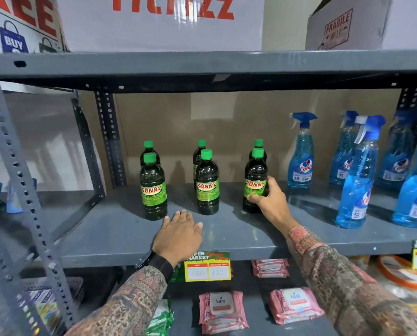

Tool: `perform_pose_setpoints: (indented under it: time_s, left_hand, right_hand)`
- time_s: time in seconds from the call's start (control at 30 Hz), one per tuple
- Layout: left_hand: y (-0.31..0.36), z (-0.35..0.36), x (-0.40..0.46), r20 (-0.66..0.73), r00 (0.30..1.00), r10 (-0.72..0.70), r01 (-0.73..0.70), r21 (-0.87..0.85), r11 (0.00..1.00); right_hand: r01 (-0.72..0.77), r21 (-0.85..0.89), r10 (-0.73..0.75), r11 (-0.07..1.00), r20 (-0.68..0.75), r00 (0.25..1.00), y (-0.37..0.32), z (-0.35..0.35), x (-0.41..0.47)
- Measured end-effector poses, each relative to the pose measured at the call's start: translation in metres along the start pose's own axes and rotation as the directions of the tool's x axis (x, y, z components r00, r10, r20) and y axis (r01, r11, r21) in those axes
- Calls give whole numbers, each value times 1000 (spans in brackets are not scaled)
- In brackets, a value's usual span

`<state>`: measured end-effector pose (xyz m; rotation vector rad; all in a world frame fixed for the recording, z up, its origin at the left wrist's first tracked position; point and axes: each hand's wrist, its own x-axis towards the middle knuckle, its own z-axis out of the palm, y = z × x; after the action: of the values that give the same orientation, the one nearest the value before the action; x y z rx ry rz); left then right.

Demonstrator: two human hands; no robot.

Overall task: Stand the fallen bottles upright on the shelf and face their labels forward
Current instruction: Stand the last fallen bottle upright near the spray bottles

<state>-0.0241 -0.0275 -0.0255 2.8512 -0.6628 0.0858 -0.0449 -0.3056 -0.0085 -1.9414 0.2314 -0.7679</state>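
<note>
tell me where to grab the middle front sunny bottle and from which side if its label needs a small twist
Grip the middle front bottle around its straight body at label height, coming from the front right. It stands upright, and its neck tapers to a small green cap, so the body gives the firmer hold. The gap to the bottle held by the right hand looks wide enough for fingers. The left hand rests flat on the shelf nearby.

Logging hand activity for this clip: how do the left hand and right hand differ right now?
The right hand grips the front right Sunny bottle; the left hand holds nothing. The left hand lies flat, palm down, at the shelf front; the right hand curls around the bottle's lower body. Both wear patterned sleeves.
</note>
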Motion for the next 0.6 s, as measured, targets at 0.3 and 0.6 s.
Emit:
perform_pose_setpoints:
  time_s: [0.3, 0.6]
  left_hand:
    - [-17, -15, -4, -116, 993, -38, -3, -340, 940]
    - [-116, -56, 0, -325, 852, -411, 1, -783, 621]
  right_hand:
    - [-56, 38, 67, 998, -485, 872, -27, 3, -31]
    - [109, 163, -130, 981, 122, 984, -101, 127, -88]
